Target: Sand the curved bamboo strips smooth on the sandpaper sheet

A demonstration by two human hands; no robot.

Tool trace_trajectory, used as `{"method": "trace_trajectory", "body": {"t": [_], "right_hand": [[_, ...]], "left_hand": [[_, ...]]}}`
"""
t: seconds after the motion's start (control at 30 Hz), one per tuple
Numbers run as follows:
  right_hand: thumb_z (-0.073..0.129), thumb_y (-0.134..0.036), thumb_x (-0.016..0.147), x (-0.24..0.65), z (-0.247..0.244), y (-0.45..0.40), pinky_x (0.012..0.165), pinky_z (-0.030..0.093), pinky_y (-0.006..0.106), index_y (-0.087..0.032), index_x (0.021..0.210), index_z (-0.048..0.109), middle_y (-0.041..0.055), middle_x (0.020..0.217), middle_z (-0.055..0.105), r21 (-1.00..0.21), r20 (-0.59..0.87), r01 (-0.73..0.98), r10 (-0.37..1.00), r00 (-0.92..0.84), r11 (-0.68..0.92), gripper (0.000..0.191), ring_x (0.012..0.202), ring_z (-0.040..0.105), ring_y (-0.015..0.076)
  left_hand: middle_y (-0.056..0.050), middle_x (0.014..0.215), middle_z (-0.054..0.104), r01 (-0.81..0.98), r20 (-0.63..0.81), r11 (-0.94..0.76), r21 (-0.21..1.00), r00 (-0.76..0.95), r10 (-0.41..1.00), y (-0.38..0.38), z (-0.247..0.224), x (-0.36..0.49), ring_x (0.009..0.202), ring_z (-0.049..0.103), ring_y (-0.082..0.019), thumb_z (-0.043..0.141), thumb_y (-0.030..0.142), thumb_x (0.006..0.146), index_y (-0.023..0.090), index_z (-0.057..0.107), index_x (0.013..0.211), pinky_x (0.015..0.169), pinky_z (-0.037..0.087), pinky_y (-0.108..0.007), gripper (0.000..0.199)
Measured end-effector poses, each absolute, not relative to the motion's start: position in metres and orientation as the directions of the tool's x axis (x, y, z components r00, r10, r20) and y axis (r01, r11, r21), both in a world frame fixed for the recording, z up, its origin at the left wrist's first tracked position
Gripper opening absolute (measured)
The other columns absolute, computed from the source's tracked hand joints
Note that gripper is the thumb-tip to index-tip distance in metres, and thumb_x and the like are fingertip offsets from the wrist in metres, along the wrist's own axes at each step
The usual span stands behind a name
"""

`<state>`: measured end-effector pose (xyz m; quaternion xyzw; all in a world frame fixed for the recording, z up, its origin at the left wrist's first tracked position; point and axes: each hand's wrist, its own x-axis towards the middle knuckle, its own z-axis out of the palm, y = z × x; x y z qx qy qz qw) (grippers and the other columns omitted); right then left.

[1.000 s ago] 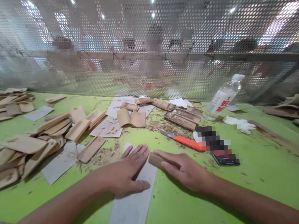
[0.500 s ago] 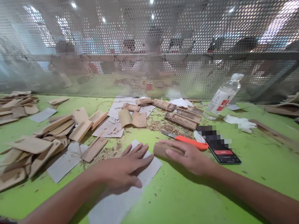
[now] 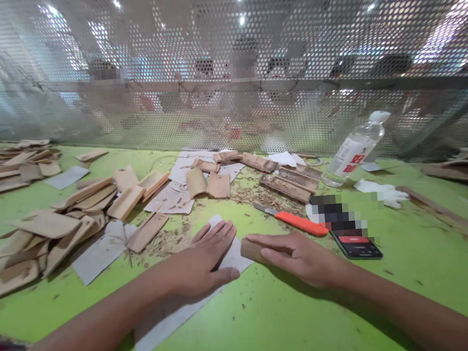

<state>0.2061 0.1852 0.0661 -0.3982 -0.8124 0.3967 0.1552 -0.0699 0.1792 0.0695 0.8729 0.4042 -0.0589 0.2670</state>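
My left hand lies flat on a white sheet of paper, fingers stretched out and the thumb apart. To its right, my right hand has its fingers and thumb wrapped over a curved bamboo piece. The near left end of that piece shows and touches the paper's right corner; my palm and fingers hide much of the rest. Behind my right hand lies an orange-handled utility knife with its blade extended to the left.
Bamboo pieces are heaped at the left. More split bamboo lies at the back among shavings. At the right are a phone, a tilted-looking water bottle and a white glove. A perforated screen rises behind.
My left hand's fingers have drawn closer together, and the paper beneath has turned slightly. My right hand stays on the bamboo piece, shifted a little nearer to me.
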Motion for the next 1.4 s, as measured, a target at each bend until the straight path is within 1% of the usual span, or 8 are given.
{"method": "trace_trajectory", "body": {"t": [0.23, 0.4, 0.7, 0.83, 1.0, 1.17, 1.27, 1.4], "right_hand": [[0.045, -0.042, 0.105, 0.191, 0.059, 0.164, 0.099, 0.056, 0.042, -0.025, 0.148, 0.056, 0.006, 0.138, 0.067, -0.747, 0.024, 0.56, 0.857, -0.515, 0.357, 0.048, 0.115, 0.071, 0.0286], [0.038, -0.041, 0.106, 0.183, 0.054, 0.144, 0.103, 0.054, 0.043, -0.023, 0.154, 0.048, 0.0069, 0.143, 0.062, -0.717, 0.0, 0.627, 0.899, -0.438, 0.305, 0.052, 0.125, 0.065, 0.0291], [0.041, -0.05, 0.105, 0.182, 0.064, 0.13, 0.115, 0.042, 0.05, -0.024, 0.151, 0.053, 0.0069, 0.15, 0.056, -0.777, -0.092, 0.608, 0.924, -0.37, 0.166, 0.054, 0.138, 0.054, 0.0303], [0.044, -0.052, 0.103, 0.185, 0.066, 0.13, 0.116, 0.041, 0.053, -0.025, 0.149, 0.054, 0.0088, 0.152, 0.055, -0.796, -0.05, 0.592, 0.96, -0.275, 0.128, 0.054, 0.139, 0.052, 0.0317], [0.046, -0.042, 0.102, 0.178, 0.064, 0.15, 0.116, 0.039, 0.053, -0.02, 0.155, 0.045, 0.0122, 0.155, 0.05, -0.754, -0.011, 0.624, 0.947, -0.322, 0.204, 0.058, 0.142, 0.049, 0.0324], [0.053, -0.029, 0.093, 0.172, 0.069, 0.152, 0.1, 0.052, 0.049, -0.015, 0.157, 0.043, 0.017, 0.141, 0.064, -0.619, -0.073, 0.731, 0.906, -0.418, 0.287, 0.067, 0.118, 0.067, 0.036], [0.052, -0.04, 0.096, 0.167, 0.07, 0.147, 0.088, 0.056, 0.05, -0.012, 0.161, 0.033, 0.0215, 0.128, 0.071, -0.564, -0.188, 0.804, 0.919, -0.347, 0.188, 0.073, 0.104, 0.072, 0.0384], [0.045, -0.054, 0.099, 0.16, 0.066, 0.143, 0.099, 0.051, 0.053, -0.012, 0.162, 0.029, 0.0226, 0.137, 0.065, -0.621, -0.199, 0.774, 0.929, -0.313, 0.128, 0.077, 0.122, 0.064, 0.0399]], "left_hand": [[-0.013, 0.168, -0.006, 0.715, -0.306, -0.561, 0.418, 0.692, 0.654, 0.18, 0.069, -0.071, 0.155, -0.008, -0.031, 0.032, 0.069, 0.104, 0.017, -0.004, 0.165, 0.125, 0.003, -0.051, 0.088], [-0.013, 0.169, -0.001, 0.737, -0.253, -0.568, 0.366, 0.666, 0.701, 0.174, 0.066, -0.064, 0.156, -0.006, -0.029, 0.024, 0.063, 0.107, 0.015, 0.005, 0.165, 0.125, 0.001, -0.049, 0.078], [-0.014, 0.169, 0.0, 0.74, -0.245, -0.574, 0.352, 0.664, 0.706, 0.17, 0.066, -0.064, 0.156, -0.005, -0.028, 0.023, 0.066, 0.106, 0.014, 0.004, 0.165, 0.125, 0.002, -0.049, 0.081], [-0.012, 0.169, 0.007, 0.768, -0.22, -0.541, 0.342, 0.625, 0.749, 0.171, 0.063, -0.062, 0.157, 0.0, -0.027, 0.017, 0.06, 0.108, 0.014, 0.013, 0.165, 0.126, 0.001, -0.048, 0.073], [-0.008, 0.17, 0.006, 0.721, -0.251, -0.564, 0.403, 0.68, 0.69, 0.178, 0.068, -0.071, 0.157, -0.002, -0.026, 0.032, 0.057, 0.107, 0.019, 0.016, 0.165, 0.125, 0.002, -0.049, 0.071], [-0.012, 0.169, 0.0, 0.712, -0.328, -0.561, 0.423, 0.697, 0.638, 0.181, 0.073, -0.079, 0.156, -0.009, -0.025, 0.035, 0.055, 0.107, 0.014, 0.007, 0.165, 0.125, 0.0, -0.049, 0.077], [-0.015, 0.169, -0.001, 0.721, -0.31, -0.558, 0.41, 0.686, 0.659, 0.178, 0.07, -0.075, 0.156, -0.008, -0.025, 0.03, 0.058, 0.108, 0.009, 0.006, 0.164, 0.125, 0.0, -0.049, 0.078], [-0.012, 0.169, 0.007, 0.753, -0.248, -0.538, 0.379, 0.643, 0.724, 0.176, 0.068, -0.069, 0.157, 0.001, -0.026, 0.028, 0.054, 0.109, 0.014, 0.014, 0.165, 0.125, 0.003, -0.049, 0.07]]}}
